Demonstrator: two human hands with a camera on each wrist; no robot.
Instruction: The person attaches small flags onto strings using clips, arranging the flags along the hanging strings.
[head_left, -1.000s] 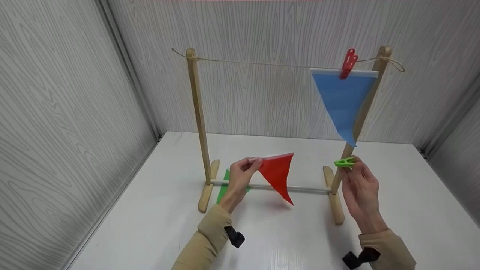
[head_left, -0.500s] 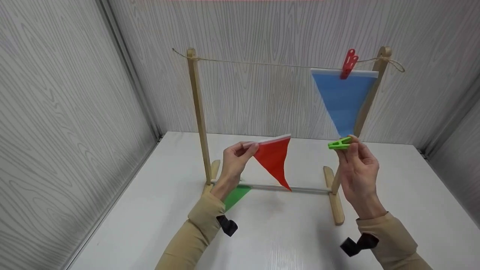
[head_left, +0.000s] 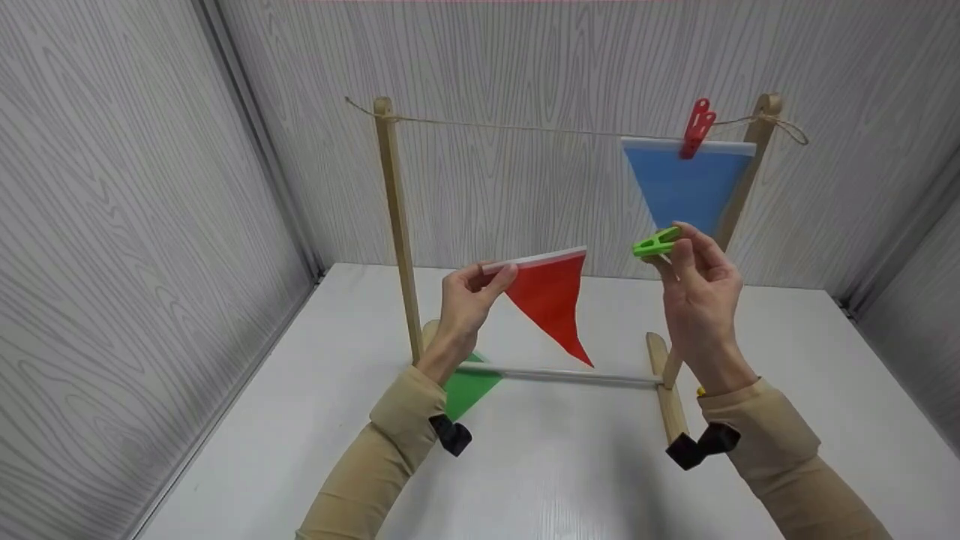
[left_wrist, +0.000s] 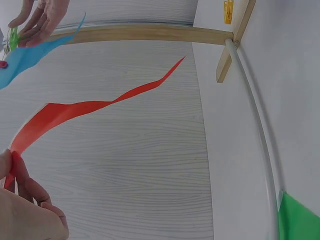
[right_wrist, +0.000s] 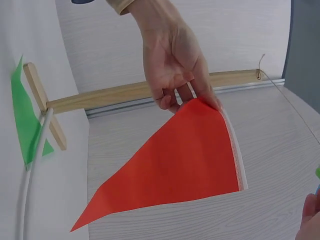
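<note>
Red flag point(head_left: 551, 292) hangs clear of the string point(head_left: 510, 127), unpegged, its edge pinched by fingers of the left hand point(head_left: 465, 304); fingers of the right hand point(head_left: 701, 304) clamp a green peg point(head_left: 656, 244). A blue flag point(head_left: 682, 176) is already pegged up; this one and a green flag point(head_left: 470, 391) on the tabletop point(head_left: 555, 472) apparently remain.

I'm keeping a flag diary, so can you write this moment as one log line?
left hand: pinches red flag; right hand: holds green clothespin; blue flag: clipped to string by red clothespin; green flag: on table
</note>
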